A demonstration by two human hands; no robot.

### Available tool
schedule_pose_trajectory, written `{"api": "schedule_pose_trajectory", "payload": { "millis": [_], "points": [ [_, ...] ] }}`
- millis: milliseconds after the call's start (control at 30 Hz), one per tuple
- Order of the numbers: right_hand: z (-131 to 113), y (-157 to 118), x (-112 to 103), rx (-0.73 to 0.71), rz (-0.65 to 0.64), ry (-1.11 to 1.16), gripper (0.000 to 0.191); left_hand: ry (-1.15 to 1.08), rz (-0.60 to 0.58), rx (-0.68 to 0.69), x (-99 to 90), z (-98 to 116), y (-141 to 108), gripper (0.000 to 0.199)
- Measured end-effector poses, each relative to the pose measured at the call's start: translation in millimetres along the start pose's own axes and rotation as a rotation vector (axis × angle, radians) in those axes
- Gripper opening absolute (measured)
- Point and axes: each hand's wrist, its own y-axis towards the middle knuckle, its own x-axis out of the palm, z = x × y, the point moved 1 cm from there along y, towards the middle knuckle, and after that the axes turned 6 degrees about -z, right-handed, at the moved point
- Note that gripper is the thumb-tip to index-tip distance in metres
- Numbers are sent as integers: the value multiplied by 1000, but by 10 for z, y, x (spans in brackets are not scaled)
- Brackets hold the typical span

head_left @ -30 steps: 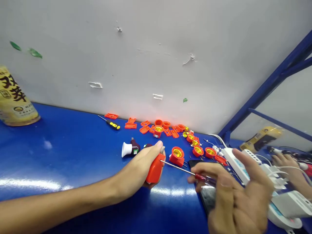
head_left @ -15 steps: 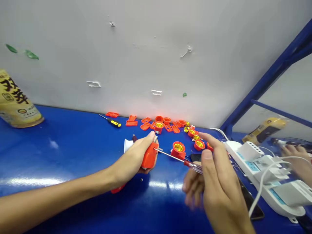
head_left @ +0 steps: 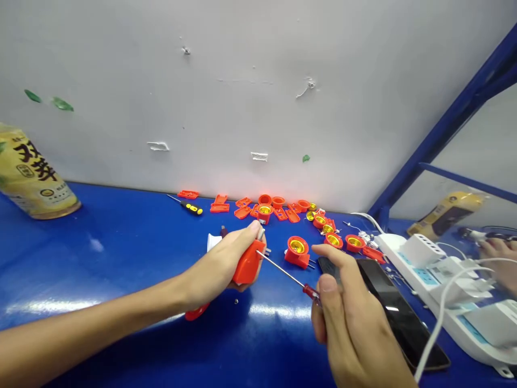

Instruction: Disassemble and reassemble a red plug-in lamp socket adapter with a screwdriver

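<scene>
My left hand is closed around a red plastic lamp socket, and metal plug prongs stick out past its fingers. My right hand grips a screwdriver by its clear red handle, index finger raised. The screwdriver's tip meets the upper right side of the housing; whether it sits in a screw is too small to tell. Just right of the work stands another red lamp socket with a gold-coloured threaded inside. A small screw lies on the blue table below my left hand.
Red covers and several socket parts line the wall. A black-and-yellow screwdriver lies behind, a yellow bottle stands left. On the right are a black phone, a white power strip with cables, and another person's hand.
My right hand's lower fingers have curled in around the screwdriver handle, and its shaft slopes more steeply. The left hand still holds the lamp socket. The view has shifted slightly.
</scene>
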Motion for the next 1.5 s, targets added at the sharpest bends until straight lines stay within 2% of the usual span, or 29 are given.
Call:
{"api": "schedule_pose_trajectory", "payload": {
  "millis": [67,167,267,333,367,500,567,700,800,867,1000,1233,1500],
  "points": [
    [61,27,13,-58,-18,-16,34,48,9,-13,-40,-16,-3,61],
    [97,30,28,-115,32,77,35,127,7,-51,-111,-35,3,59],
    [78,-33,37,-57,184,116,24,212,-49,-96,-143,-34,24,61],
    [65,-100,56,-13,232,131,11,269,-78,-110,-137,-27,37,63],
    [67,-136,74,8,216,154,10,294,-82,-113,-130,-25,43,63],
    [135,-264,192,164,27,299,37,372,-88,-149,-131,-64,70,66],
    [179,-301,243,175,33,302,35,422,-88,-168,-164,-105,92,68],
    [240,-293,264,-4,120,150,31,557,-83,-155,-264,-152,129,68],
    [261,-264,220,-257,99,33,30,662,-127,-131,-300,-119,130,65],
    [279,-264,189,-368,78,-20,32,733,-183,-109,-283,-68,123,61],
    [354,-307,181,-386,21,-56,28,916,-281,-80,-187,11,122,51],
    [485,-353,228,-410,-62,-190,22,1285,-262,-57,-122,-113,148,34],
    [431,-349,169,-355,-24,-101,25,1343,-270,-13,-141,-5,127,40]
  ]
}}
